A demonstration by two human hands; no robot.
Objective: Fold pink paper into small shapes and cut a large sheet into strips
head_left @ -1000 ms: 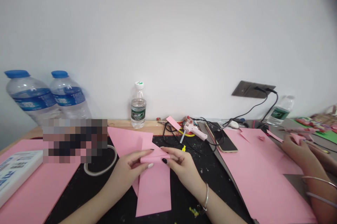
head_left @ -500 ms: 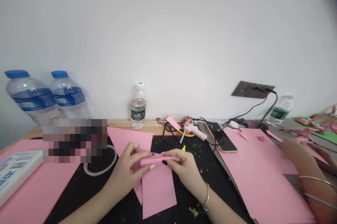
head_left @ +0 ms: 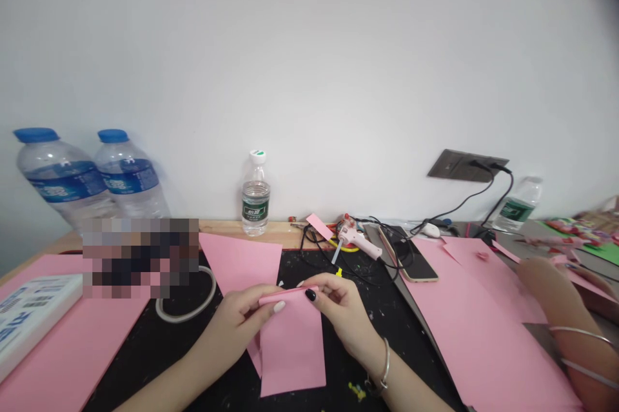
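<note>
A pink paper strip (head_left: 293, 354) is pinched between my two hands, its far end folded over into a narrow flap. My left hand (head_left: 244, 312) grips the left end of the fold, thumb on the near side. At the fold's right end, my right hand (head_left: 341, 305) pinches with thumb and fingers. The rest of the strip hangs toward me over the black mat (head_left: 217, 373). Behind my left hand lies a larger pink sheet (head_left: 242, 260), partly covered by the hand and the strip.
Beyond my right hand lie a pink glue gun (head_left: 358, 240), black cables and a phone (head_left: 411, 257). A water bottle (head_left: 256, 199) stands by the wall. Pink sheets (head_left: 464, 328) spread at right, near another person's arm (head_left: 556, 309). A white cable ring (head_left: 164, 315) lies left.
The fingers of my left hand have straightened along the fold, and the rolled-looking edge is now flatter. Both hands still hold the strip in nearly the same place.
</note>
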